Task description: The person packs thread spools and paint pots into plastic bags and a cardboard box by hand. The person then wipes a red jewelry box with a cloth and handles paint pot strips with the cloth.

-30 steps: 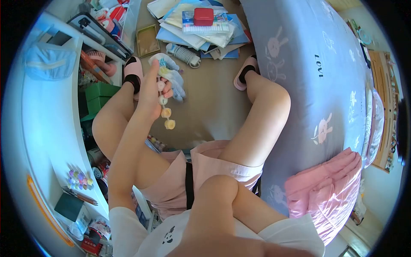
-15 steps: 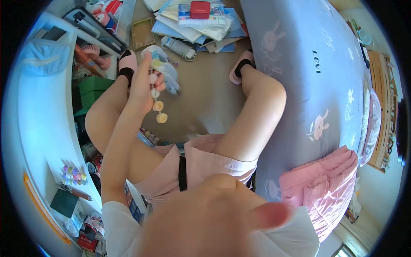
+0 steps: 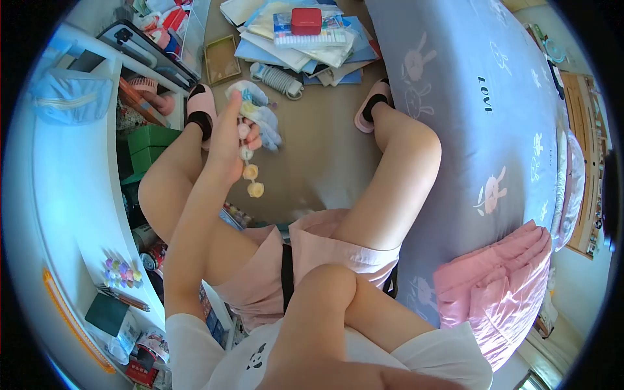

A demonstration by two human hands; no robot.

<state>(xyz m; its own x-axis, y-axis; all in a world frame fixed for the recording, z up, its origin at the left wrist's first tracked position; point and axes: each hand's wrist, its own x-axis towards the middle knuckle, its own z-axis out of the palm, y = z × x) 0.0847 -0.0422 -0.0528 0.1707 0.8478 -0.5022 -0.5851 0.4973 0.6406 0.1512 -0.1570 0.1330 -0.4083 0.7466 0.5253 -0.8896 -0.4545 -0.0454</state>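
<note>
My left hand (image 3: 233, 142) is raised over the floor between my knees, its fingers curled around a bead strap (image 3: 251, 172). Several pale pink, white and yellow beads hang below the fingers. Just beyond the hand is a soft white, blue and yellow plush item (image 3: 262, 118), seemingly attached to the strap, though the join is hidden. My right arm is bent up towards the camera. Only a blurred part of my right hand (image 3: 338, 377) shows at the bottom edge, and its fingers cannot be made out.
A stack of papers (image 3: 260, 49) with a red box (image 3: 306, 21) on top lies ahead on the floor, near a coiled grey cable (image 3: 278, 79) and a shallow tray (image 3: 221, 77). A white desk (image 3: 71, 188) runs along the left. On the right is a bed (image 3: 422, 162) with a pink quilt (image 3: 494, 286).
My right hand, blurred large in front of the camera before, has dropped mostly out of the bottom of view. My left hand keeps its hold on the bead strap; the whole view has shifted slightly.
</note>
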